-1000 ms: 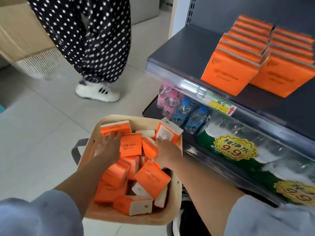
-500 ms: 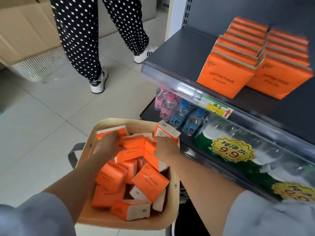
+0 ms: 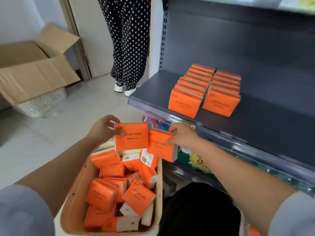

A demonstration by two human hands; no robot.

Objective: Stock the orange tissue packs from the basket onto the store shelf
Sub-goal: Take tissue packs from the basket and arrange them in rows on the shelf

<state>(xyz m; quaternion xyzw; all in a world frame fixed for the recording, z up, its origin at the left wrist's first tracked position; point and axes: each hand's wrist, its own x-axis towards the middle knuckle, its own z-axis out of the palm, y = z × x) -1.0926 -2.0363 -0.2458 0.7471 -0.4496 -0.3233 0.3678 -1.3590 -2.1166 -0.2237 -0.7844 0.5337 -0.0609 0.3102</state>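
My left hand [image 3: 102,129] grips an orange tissue pack [image 3: 131,139] by its left edge, held upright above the far end of the beige basket [image 3: 75,195]. Beside it, my right hand [image 3: 183,136] holds a second orange tissue pack [image 3: 161,147], tilted, close to the first. Several more orange packs [image 3: 136,196] lie jumbled inside the basket. On the dark grey store shelf [image 3: 153,87] stand two rows of orange packs [image 3: 204,92], upright and front-facing, up and to the right of both hands.
A person in black polka-dot trousers [image 3: 127,40] stands at the shelf's left end. An open cardboard box [image 3: 32,70] rests on a white slatted bin at the left. Bottles and green price labels [image 3: 196,160] fill the lower shelf. My dark-clothed knee [image 3: 197,210] is beside the basket.
Both hands have risen out of the basket, each lifting an orange pack. The view has tilted up toward the shelf, and the person in polka-dot trousers has walked farther away.
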